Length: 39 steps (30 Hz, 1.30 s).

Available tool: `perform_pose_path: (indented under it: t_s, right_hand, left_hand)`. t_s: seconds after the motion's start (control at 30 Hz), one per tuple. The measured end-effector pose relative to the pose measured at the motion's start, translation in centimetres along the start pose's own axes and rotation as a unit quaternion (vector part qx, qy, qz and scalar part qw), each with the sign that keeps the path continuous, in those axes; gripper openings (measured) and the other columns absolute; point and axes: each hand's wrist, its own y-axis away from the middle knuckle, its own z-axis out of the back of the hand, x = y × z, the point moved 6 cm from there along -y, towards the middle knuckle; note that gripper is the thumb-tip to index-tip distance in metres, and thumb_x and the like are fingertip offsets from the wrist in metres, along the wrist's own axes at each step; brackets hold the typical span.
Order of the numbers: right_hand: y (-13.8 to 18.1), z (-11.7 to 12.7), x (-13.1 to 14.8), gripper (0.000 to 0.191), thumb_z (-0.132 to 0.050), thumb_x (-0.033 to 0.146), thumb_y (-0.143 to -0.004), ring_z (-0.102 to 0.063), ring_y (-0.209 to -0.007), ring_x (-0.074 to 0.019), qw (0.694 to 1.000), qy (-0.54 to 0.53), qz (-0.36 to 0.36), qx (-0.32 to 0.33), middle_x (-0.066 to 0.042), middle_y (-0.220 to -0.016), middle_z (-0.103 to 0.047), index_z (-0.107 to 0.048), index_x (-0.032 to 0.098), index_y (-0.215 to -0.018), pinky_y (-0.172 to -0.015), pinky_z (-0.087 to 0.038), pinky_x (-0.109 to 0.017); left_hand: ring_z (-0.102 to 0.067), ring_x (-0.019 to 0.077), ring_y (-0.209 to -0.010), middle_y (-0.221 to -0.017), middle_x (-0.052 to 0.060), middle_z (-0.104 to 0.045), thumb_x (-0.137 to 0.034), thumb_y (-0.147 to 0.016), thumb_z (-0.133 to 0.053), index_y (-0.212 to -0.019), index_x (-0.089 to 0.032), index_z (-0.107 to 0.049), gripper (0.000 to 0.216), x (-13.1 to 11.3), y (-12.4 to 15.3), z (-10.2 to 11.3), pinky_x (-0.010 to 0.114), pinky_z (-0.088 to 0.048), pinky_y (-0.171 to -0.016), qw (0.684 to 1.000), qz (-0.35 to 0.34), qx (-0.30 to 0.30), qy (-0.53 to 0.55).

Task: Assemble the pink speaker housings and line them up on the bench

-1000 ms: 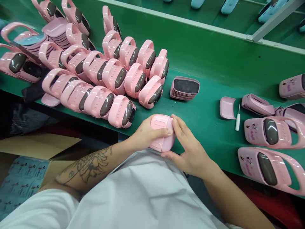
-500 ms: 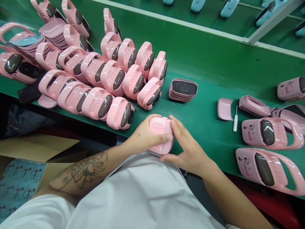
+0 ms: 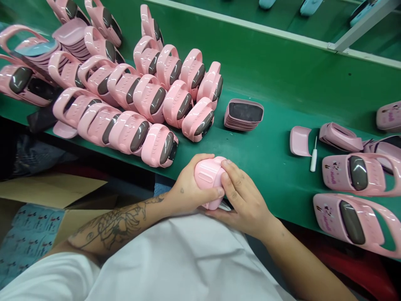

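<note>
Close to my body, both hands hold a pink plastic housing [image 3: 207, 172] with rounded sides and an oval raised ridge. My left hand [image 3: 189, 189] wraps its left side, the thumb lying across the front. On the right side, my right hand [image 3: 246, 200] presses its fingers over the upper right edge, with its thumb below. The hands cover much of the housing, and its underside is hidden. To the left, several similar pink housings [image 3: 130, 131] with loop handles and dark oval windows stand in rows on the green bench [image 3: 263, 161].
Beyond my hands is a stack of pink panels with dark faces [image 3: 243, 113]. At right lie a curved pink cover [image 3: 300, 141], a white-handled screwdriver [image 3: 313, 161] and printed pink housings [image 3: 340, 219]. An open carton [image 3: 46, 192] stands below the bench at left.
My right hand's fingers have moved further over the housing's upper right edge, and the housing has turned slightly. My left hand keeps its hold. The view has shifted a little.
</note>
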Motion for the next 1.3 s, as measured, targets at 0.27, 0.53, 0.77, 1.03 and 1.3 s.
perform_pose_path:
  t_s: [0.27, 0.53, 0.77, 1.03, 1.3]
  right_hand:
    - [1.0, -0.4, -0.5, 0.113, -0.075, 0.066, -0.092, -0.029, -0.165, -0.0407, 0.987, -0.108, -0.107, 0.046, -0.021, -0.177, -0.032, -0.011, 0.023, -0.175, -0.127, -0.039, -0.068]
    - [2.4, -2.3, -4.5, 0.089, -0.062, 0.077, -0.094, -0.068, -0.134, -0.0338, 0.847, -0.404, -0.342, -0.042, -0.020, -0.156, -0.059, -0.036, 0.025, -0.161, -0.103, -0.063, -0.048]
    - [2.0, -1.3, -3.4, 0.078, -0.087, 0.072, -0.075, -0.069, -0.095, -0.0237, 0.818, -0.364, -0.435, -0.093, -0.007, -0.115, -0.069, -0.055, 0.027, -0.130, -0.076, -0.061, -0.036]
    - [0.9, 0.2, -2.9, 0.069, -0.103, 0.052, -0.058, -0.062, -0.083, -0.0188, 0.805, -0.337, -0.489, 0.011, 0.000, -0.097, -0.068, -0.063, 0.026, -0.107, -0.068, -0.053, -0.030]
    - [0.4, 0.5, -2.9, 0.060, -0.102, 0.041, -0.059, -0.052, -0.073, -0.0123, 0.791, -0.324, -0.507, 0.109, 0.007, -0.083, -0.058, -0.054, 0.025, -0.091, -0.060, -0.041, -0.023]
  left_hand:
    - [-0.061, 0.0381, -0.135, -0.150, 0.014, -0.063, -0.043, -0.067, -0.097, -0.145, -0.024, -0.057, 0.091, 0.7, -0.2, 1.5, 0.049, -0.051, -0.112, 0.997, -0.024, 0.070, 0.024]
    - [-0.065, 0.0369, -0.129, -0.148, 0.014, -0.061, -0.040, -0.070, -0.095, -0.156, -0.029, -0.049, 0.098, 0.5, 0.1, 1.2, 0.046, -0.055, -0.106, 0.974, -0.057, 0.147, 0.160]
    - [-0.066, 0.0338, -0.123, -0.146, 0.013, -0.061, -0.039, -0.060, -0.104, -0.147, -0.028, -0.049, 0.103, 0.7, 1.0, 1.4, 0.038, -0.059, -0.096, 0.993, 0.003, 0.109, 0.045]
    - [-0.069, 0.0326, -0.121, -0.150, 0.015, -0.058, -0.031, -0.072, -0.097, -0.148, -0.030, -0.044, 0.093, 1.3, 1.6, 1.7, 0.038, -0.063, -0.090, 0.985, -0.026, 0.163, 0.039]
    - [-0.072, 0.0287, -0.116, -0.144, 0.011, -0.065, -0.030, -0.071, -0.098, -0.153, -0.035, -0.048, 0.096, 1.9, 1.4, 1.8, 0.037, -0.063, -0.091, 0.972, -0.084, 0.209, 0.071]
